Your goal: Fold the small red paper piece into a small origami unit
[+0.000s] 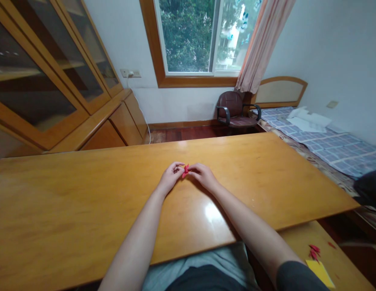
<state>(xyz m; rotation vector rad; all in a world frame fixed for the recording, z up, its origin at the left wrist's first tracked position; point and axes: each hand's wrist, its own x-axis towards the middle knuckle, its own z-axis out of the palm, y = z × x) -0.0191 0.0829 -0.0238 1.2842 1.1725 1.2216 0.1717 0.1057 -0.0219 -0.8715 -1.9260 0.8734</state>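
I had the small red folded piece [185, 171] near the middle of the wooden table [85, 206], pinched by the left hand [171, 176] at nine o'clock and the right hand [204, 176] at three. A soft, even squeeze seemed best for its thin tips. More red pieces [314, 252] lay at four o'clock.
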